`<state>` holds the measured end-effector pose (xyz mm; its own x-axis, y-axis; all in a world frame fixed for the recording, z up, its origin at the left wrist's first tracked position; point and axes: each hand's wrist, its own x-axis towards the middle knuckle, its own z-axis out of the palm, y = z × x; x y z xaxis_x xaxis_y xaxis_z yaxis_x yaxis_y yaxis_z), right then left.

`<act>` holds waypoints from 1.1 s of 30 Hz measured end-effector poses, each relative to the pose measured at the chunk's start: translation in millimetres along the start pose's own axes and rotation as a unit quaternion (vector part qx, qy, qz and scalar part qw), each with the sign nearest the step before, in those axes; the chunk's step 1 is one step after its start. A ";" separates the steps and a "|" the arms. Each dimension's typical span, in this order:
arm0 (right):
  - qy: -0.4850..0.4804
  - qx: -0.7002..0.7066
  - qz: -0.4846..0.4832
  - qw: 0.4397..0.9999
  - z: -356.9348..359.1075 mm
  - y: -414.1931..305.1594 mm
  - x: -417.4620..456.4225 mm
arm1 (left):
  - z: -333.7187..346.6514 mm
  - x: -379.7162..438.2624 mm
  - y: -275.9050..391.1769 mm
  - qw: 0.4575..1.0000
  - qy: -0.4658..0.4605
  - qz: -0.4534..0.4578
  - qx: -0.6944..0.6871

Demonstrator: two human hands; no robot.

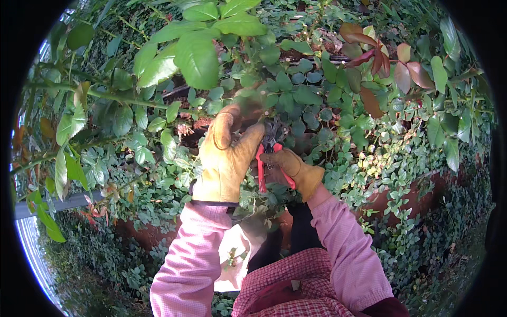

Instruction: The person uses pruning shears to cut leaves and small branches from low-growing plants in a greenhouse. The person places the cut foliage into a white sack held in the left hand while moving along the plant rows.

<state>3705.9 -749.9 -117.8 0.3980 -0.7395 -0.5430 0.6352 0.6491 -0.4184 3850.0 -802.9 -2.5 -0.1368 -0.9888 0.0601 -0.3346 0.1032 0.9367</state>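
Observation:
My right hand (295,170), in a yellow leather work glove, holds pruning shears with red handles (261,170). The handles stand apart, and the blades point away from me among rose leaves. Beside the blades is my left hand (225,154), also gloved, with its fingers curled and its thumb extended towards the shears. Blurred green foliage (251,99) lies just beyond the left fingers; whether they grip a stem is hidden. Rose leaves (295,95) surround the blade tips.
A thorny rose stem (119,97) crosses from the left, and reddish leaves (372,55) hang at the upper right. Below my left wrist sits a whitish sheet or bag (233,253) with a leafy scrap on it. A grey rail (79,202) runs at the left.

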 end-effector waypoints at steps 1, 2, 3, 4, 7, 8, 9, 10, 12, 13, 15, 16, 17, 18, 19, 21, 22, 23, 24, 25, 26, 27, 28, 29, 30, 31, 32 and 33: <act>-0.015 0.001 0.001 1.000 -1.4 -2.3 4.6 | 11.3 15.5 20.2 0.999 0.000 -0.013 0.053; -0.021 0.001 0.008 1.000 -2.0 -3.5 8.0 | 24.2 30.6 13.0 0.989 0.031 0.098 0.102; -0.035 -0.004 -0.002 0.999 -2.5 -4.5 10.4 | 31.7 41.8 9.9 0.992 0.016 0.064 0.106; -0.049 -0.009 -0.011 0.999 -2.1 -4.4 12.9 | 36.5 51.4 7.7 0.993 0.002 0.030 0.111; -0.058 -0.091 -0.069 0.992 -13.0 0.8 28.1 | 36.6 67.0 -24.3 0.962 0.050 0.151 0.224; -0.055 -0.100 -0.073 0.991 -17.6 0.2 28.2 | 35.0 65.2 -31.8 0.950 0.057 0.184 0.245; -0.052 -0.110 -0.076 0.990 -22.7 -1.4 28.5 | 34.5 62.5 -31.1 0.938 0.066 0.215 0.265; -0.051 -0.131 -0.071 0.988 -27.0 -3.1 30.2 | 33.3 59.9 -28.0 0.970 0.033 0.117 0.210; -0.053 -0.173 -0.058 0.982 -32.8 -5.4 34.9 | 26.1 59.5 -39.0 0.968 0.026 0.111 0.223; -0.084 -0.230 -0.109 0.964 -41.7 -5.5 41.2 | 27.1 61.0 -36.7 0.959 0.024 0.171 0.226; -0.105 -0.285 -0.110 0.946 -54.0 -10.9 55.7 | 28.0 61.6 -33.2 0.958 0.023 0.172 0.228; -0.092 -0.284 -0.061 0.952 -56.4 -15.5 57.9 | 27.6 61.6 -33.2 0.958 0.024 0.170 0.230; -0.079 -0.283 -0.013 0.956 -59.1 -20.6 59.8 | 27.7 62.2 -35.5 0.965 0.019 0.159 0.207; -0.087 -0.324 -0.013 0.942 -63.3 -24.8 58.2 | 25.3 61.9 -38.2 0.972 0.017 0.147 0.185; -0.077 -0.329 0.005 0.941 -57.8 -30.2 52.0 | 23.8 62.1 -43.2 0.978 0.014 0.133 0.160; -0.060 -0.338 0.040 0.938 -43.9 -43.9 37.3 | 17.4 57.8 -45.9 0.983 0.007 0.070 0.167; -0.047 -0.335 0.042 0.940 -42.1 -45.4 30.7 | 17.8 57.2 -47.4 0.986 0.011 0.067 0.152; -0.035 -0.332 0.044 0.942 -43.2 -46.1 27.8 | 18.8 55.6 -47.1 0.986 0.014 0.069 0.151; -0.088 -0.380 0.043 0.920 -51.3 -49.8 32.5 | 22.6 55.7 -43.8 0.986 0.014 0.073 0.149; -0.069 -0.401 0.027 0.913 -55.4 -48.1 37.5 | 26.9 54.3 -34.2 0.984 0.012 0.082 0.160; -0.050 -0.421 0.012 0.905 -58.9 -45.3 42.7 | 28.7 54.7 -33.9 0.984 0.010 0.079 0.160; -0.045 -0.410 0.008 0.911 -58.7 -40.4 46.6 | 28.8 54.3 -33.0 0.984 0.010 0.076 0.162; -0.038 -0.398 0.003 0.917 -59.0 -36.0 50.3 | 28.0 55.7 -39.2 0.986 0.010 0.061 0.153; -0.042 -0.354 0.010 0.934 -59.6 -30.2 51.1 | 28.3 55.4 -39.9 0.988 0.002 0.052 0.146; -0.042 -0.321 0.016 0.946 -52.5 -28.8 49.0 | 26.3 55.8 -38.6 0.989 -0.002 0.039 0.140; -0.042 -0.287 0.023 0.957 -45.4 -27.1 46.6 | 24.8 55.4 -33.8 0.990 -0.014 0.032 0.135; -0.036 -0.264 0.026 0.963 -39.7 -26.0 41.8 | 24.4 55.8 -32.2 0.988 -0.018 0.049 0.147; -0.031 -0.244 0.028 0.969 -28.4 -25.7 36.5 | 23.8 56.6 -27.9 0.985 -0.020 0.068 0.159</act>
<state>3685.3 -788.6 -147.5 0.4719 -0.7004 -0.5355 0.2301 0.6842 -0.6921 3829.5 -859.2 -33.4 -0.2349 -0.9590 0.1585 -0.5846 0.2696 0.7652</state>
